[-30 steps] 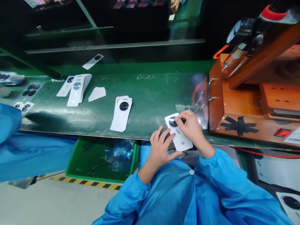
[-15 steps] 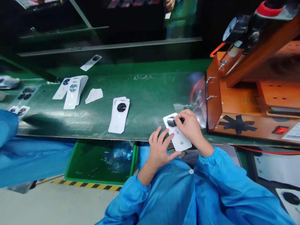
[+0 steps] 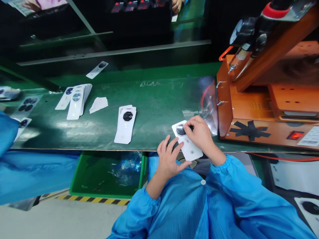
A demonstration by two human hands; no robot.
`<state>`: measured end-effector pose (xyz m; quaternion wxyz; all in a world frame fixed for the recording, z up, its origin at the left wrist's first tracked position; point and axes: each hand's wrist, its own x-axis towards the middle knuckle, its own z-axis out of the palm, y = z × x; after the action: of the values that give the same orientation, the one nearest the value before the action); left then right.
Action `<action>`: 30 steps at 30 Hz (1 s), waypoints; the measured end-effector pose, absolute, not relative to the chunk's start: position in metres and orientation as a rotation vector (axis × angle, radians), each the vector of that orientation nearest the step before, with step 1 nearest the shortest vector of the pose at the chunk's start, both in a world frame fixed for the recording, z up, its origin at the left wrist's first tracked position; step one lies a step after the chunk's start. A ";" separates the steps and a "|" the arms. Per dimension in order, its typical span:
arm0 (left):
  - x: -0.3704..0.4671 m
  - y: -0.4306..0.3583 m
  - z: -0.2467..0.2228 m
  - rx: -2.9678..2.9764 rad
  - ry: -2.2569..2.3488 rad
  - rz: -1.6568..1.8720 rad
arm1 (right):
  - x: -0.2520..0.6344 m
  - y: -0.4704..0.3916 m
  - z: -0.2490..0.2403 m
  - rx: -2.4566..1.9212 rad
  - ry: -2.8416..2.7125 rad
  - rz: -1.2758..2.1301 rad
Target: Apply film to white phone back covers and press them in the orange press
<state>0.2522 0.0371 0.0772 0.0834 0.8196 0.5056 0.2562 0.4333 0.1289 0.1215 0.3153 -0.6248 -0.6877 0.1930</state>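
A white phone-shaped panel (image 3: pixel 191 150) with a dark camera area at its top lies tilted at the table's front edge, its lower end past the edge. My left hand (image 3: pixel 169 157), fingers spread, rests against the panel's left side. Thumb and index finger of my right hand (image 3: pixel 199 134) are pinched together at the right side of the dark camera area; what lies between the fingertips is too small to make out. Left of my hands is a small stack of similar white panels (image 3: pixel 125 127).
An orange machine (image 3: pixel 249 109) with a gauge stands at the right. More white panels (image 3: pixel 74 105) and a paper scrap (image 3: pixel 98 104) lie on the green table (image 3: pixel 154 99) at the left. Below is a green bin (image 3: pixel 99 179). Another person's blue sleeve (image 3: pixel 7 132) shows at the left edge.
The view has shifted slightly, so the table and machine appear a little further left. Both hands keep nearly the same pose at the panel.
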 end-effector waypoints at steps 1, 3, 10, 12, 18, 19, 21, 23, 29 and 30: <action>0.252 0.037 0.077 2.446 1.512 0.759 | 0.433 0.128 0.122 -1.647 -1.811 0.497; 0.252 0.037 0.078 2.451 1.516 0.752 | 0.433 0.124 0.124 -1.648 -1.822 0.441; 0.252 0.038 0.082 2.449 1.506 0.734 | 0.454 0.085 0.143 -1.571 -2.010 0.201; 0.252 0.037 0.082 2.443 1.503 0.720 | 0.464 0.065 0.147 -1.465 -2.184 0.270; 0.255 0.037 0.089 2.428 1.508 0.909 | 0.473 0.013 0.136 -1.277 -2.383 0.252; 0.256 0.037 0.093 2.426 1.477 0.961 | 0.472 0.009 0.135 -1.280 -2.319 0.174; 0.259 0.037 0.104 2.430 1.353 1.038 | 0.470 0.004 0.136 -1.275 -2.189 0.037; 0.261 0.039 0.117 2.443 1.207 1.084 | 0.475 0.003 0.143 -1.233 -2.110 -0.050; 0.282 0.065 0.163 2.269 1.004 1.280 | 0.527 -0.028 0.174 -1.119 -1.969 -0.098; 0.293 0.072 0.170 2.167 0.952 1.257 | 0.538 -0.039 0.178 -1.143 -1.933 -0.115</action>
<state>0.2932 0.0722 0.1704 0.2289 0.7872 0.3457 0.4565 0.5378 -0.0385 0.1775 0.4319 -0.4584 -0.7754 -0.0459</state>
